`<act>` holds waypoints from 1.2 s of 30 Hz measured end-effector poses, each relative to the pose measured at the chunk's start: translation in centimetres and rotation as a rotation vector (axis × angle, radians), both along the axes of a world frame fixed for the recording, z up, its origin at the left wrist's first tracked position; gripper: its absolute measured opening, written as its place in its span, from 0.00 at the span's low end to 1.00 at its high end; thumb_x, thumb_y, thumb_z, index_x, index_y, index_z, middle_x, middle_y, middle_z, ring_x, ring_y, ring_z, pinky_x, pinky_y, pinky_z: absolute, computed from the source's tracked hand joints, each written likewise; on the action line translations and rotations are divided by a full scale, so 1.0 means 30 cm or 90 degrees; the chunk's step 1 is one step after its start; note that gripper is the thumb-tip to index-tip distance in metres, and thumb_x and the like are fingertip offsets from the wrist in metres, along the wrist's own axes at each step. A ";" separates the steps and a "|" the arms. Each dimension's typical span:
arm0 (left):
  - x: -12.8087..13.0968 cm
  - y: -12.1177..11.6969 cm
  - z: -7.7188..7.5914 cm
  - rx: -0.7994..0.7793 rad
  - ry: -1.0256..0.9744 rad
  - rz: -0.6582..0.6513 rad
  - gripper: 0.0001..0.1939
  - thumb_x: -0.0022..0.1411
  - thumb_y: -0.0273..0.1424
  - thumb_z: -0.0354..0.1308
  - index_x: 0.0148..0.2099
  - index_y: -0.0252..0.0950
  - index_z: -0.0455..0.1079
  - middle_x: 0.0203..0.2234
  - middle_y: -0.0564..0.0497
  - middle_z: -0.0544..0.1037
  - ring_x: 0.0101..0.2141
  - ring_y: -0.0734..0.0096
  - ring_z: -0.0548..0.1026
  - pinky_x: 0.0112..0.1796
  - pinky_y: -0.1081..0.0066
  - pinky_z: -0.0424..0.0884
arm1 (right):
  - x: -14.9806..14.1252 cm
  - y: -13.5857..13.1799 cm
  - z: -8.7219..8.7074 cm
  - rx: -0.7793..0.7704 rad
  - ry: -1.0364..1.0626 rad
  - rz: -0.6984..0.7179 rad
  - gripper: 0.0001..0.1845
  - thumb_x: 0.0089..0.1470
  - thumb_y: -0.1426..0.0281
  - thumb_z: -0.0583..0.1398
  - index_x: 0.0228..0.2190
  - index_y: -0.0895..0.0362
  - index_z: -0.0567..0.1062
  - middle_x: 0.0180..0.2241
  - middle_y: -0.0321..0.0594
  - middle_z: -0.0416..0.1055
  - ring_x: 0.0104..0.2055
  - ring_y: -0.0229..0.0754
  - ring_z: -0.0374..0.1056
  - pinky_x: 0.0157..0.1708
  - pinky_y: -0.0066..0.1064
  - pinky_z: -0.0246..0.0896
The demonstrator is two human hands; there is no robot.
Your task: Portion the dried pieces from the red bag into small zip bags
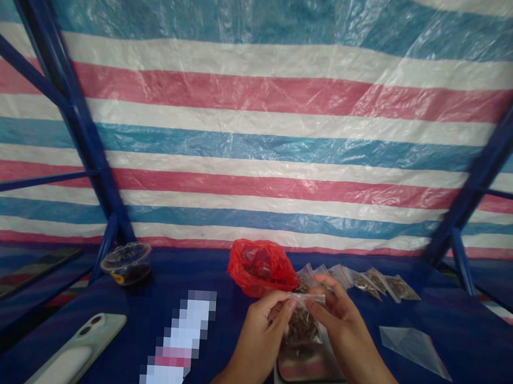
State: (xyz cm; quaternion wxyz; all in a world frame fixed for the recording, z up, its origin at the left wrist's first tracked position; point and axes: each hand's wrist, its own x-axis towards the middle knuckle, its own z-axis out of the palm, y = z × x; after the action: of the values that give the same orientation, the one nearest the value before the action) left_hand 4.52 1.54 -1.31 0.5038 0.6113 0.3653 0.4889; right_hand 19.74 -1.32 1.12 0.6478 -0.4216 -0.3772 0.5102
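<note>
Between my two hands hangs a small clear zip bag (302,329) with brown dried bits in its lower part. My left hand (264,326) pinches the left end of the bag's top strip. At the right end, the thumb of my right hand (340,313) presses on the strip, its other fingers bent behind. Directly below the bag is a flat scale (311,366) with a shiny plate, partly covered by my hands. Just beyond my hands sits an open red plastic bag (255,273) with brown bits inside.
Several filled zip bags (364,280) lie in a row at the back right. An unfilled zip bag (414,347) lies flat at right. On the left are a phone (82,349), a clear tub (128,265) and a blurred-out white strip (182,338). Blue metal posts (82,129) flank a striped tarp (286,124).
</note>
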 end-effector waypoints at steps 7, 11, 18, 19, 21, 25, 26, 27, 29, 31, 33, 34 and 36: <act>0.008 -0.005 0.002 0.007 0.005 -0.008 0.23 0.65 0.52 0.62 0.41 0.37 0.82 0.33 0.47 0.84 0.35 0.63 0.79 0.35 0.70 0.74 | 0.004 0.000 -0.006 0.005 0.022 -0.015 0.27 0.41 0.61 0.76 0.43 0.47 0.75 0.30 0.29 0.74 0.32 0.41 0.71 0.34 0.31 0.67; 0.010 -0.001 0.000 0.012 -0.005 -0.003 0.23 0.66 0.52 0.62 0.39 0.36 0.81 0.30 0.50 0.82 0.32 0.66 0.77 0.33 0.72 0.71 | -0.001 0.000 -0.003 0.019 0.001 -0.007 0.30 0.40 0.58 0.78 0.44 0.46 0.74 0.31 0.31 0.77 0.35 0.44 0.74 0.38 0.34 0.70; 0.004 -0.002 0.002 0.038 -0.009 -0.025 0.18 0.69 0.46 0.60 0.38 0.37 0.80 0.30 0.50 0.82 0.34 0.66 0.78 0.36 0.72 0.71 | -0.016 -0.013 0.002 0.002 -0.041 0.024 0.32 0.40 0.52 0.77 0.44 0.47 0.73 0.32 0.32 0.77 0.33 0.44 0.74 0.35 0.34 0.70; 0.005 -0.002 0.001 0.039 -0.010 -0.026 0.17 0.69 0.46 0.60 0.38 0.37 0.80 0.31 0.50 0.82 0.35 0.66 0.78 0.38 0.72 0.72 | -0.016 -0.013 0.002 0.009 -0.049 0.014 0.31 0.40 0.52 0.77 0.42 0.48 0.74 0.31 0.32 0.76 0.32 0.43 0.73 0.34 0.33 0.69; 0.007 -0.003 0.000 0.035 -0.024 -0.032 0.16 0.68 0.45 0.61 0.40 0.37 0.79 0.33 0.49 0.83 0.37 0.64 0.80 0.40 0.71 0.73 | -0.015 -0.010 0.003 0.018 -0.061 -0.003 0.29 0.40 0.52 0.77 0.40 0.48 0.74 0.30 0.31 0.76 0.32 0.43 0.72 0.33 0.32 0.69; 0.011 -0.003 -0.003 0.009 -0.062 -0.055 0.15 0.67 0.45 0.63 0.41 0.37 0.78 0.38 0.46 0.86 0.38 0.62 0.82 0.42 0.69 0.75 | -0.016 0.003 -0.011 0.017 -0.061 -0.006 0.31 0.40 0.51 0.77 0.42 0.47 0.75 0.30 0.31 0.76 0.32 0.43 0.73 0.34 0.33 0.69; 0.011 -0.003 -0.002 0.007 -0.064 -0.053 0.15 0.67 0.45 0.63 0.40 0.37 0.78 0.38 0.46 0.86 0.38 0.62 0.82 0.41 0.69 0.76 | -0.018 0.006 -0.017 0.018 -0.063 0.001 0.32 0.40 0.50 0.77 0.43 0.47 0.75 0.31 0.31 0.76 0.32 0.44 0.73 0.34 0.33 0.69; 0.010 -0.002 0.000 0.008 -0.062 -0.049 0.15 0.66 0.45 0.64 0.40 0.37 0.78 0.37 0.46 0.86 0.39 0.62 0.82 0.41 0.69 0.76 | -0.020 0.008 -0.022 0.019 -0.066 0.010 0.32 0.40 0.50 0.77 0.44 0.47 0.75 0.31 0.31 0.76 0.33 0.44 0.74 0.36 0.34 0.70; 0.008 -0.003 0.006 0.012 -0.052 -0.037 0.15 0.66 0.45 0.64 0.40 0.37 0.79 0.36 0.46 0.86 0.38 0.62 0.82 0.40 0.70 0.76 | -0.024 0.007 -0.028 0.027 -0.070 0.021 0.31 0.41 0.50 0.77 0.44 0.47 0.75 0.32 0.32 0.77 0.35 0.46 0.75 0.38 0.36 0.70; 0.005 -0.003 0.013 0.012 -0.045 -0.033 0.16 0.65 0.45 0.64 0.39 0.37 0.79 0.36 0.47 0.86 0.38 0.62 0.82 0.41 0.70 0.76 | -0.026 0.001 -0.024 0.038 -0.072 0.020 0.29 0.43 0.52 0.77 0.42 0.48 0.75 0.31 0.32 0.77 0.35 0.45 0.75 0.37 0.34 0.70; 0.004 -0.005 0.017 0.003 -0.050 -0.040 0.16 0.65 0.45 0.64 0.40 0.37 0.78 0.36 0.47 0.86 0.38 0.63 0.82 0.41 0.69 0.76 | -0.025 -0.008 -0.014 0.044 -0.070 0.016 0.26 0.45 0.54 0.76 0.41 0.48 0.75 0.30 0.31 0.77 0.34 0.42 0.73 0.35 0.30 0.68; 0.004 -0.006 0.018 -0.001 -0.054 -0.045 0.16 0.66 0.45 0.64 0.40 0.36 0.77 0.36 0.46 0.86 0.38 0.63 0.83 0.41 0.69 0.76 | -0.023 -0.012 -0.010 0.045 -0.066 0.016 0.25 0.45 0.55 0.76 0.41 0.48 0.76 0.30 0.30 0.76 0.33 0.40 0.72 0.34 0.29 0.67; 0.004 -0.007 0.019 -0.008 -0.058 -0.056 0.17 0.66 0.46 0.64 0.40 0.36 0.76 0.36 0.46 0.86 0.37 0.63 0.83 0.41 0.69 0.76 | -0.021 -0.016 -0.007 0.044 -0.060 0.019 0.24 0.47 0.56 0.76 0.42 0.47 0.76 0.30 0.29 0.75 0.32 0.39 0.72 0.33 0.28 0.66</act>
State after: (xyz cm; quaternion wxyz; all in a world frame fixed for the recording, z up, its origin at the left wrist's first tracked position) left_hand 4.64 1.32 -0.75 0.5447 0.6007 0.3175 0.4916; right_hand 19.11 -1.81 0.90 0.6357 -0.4168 -0.4308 0.4863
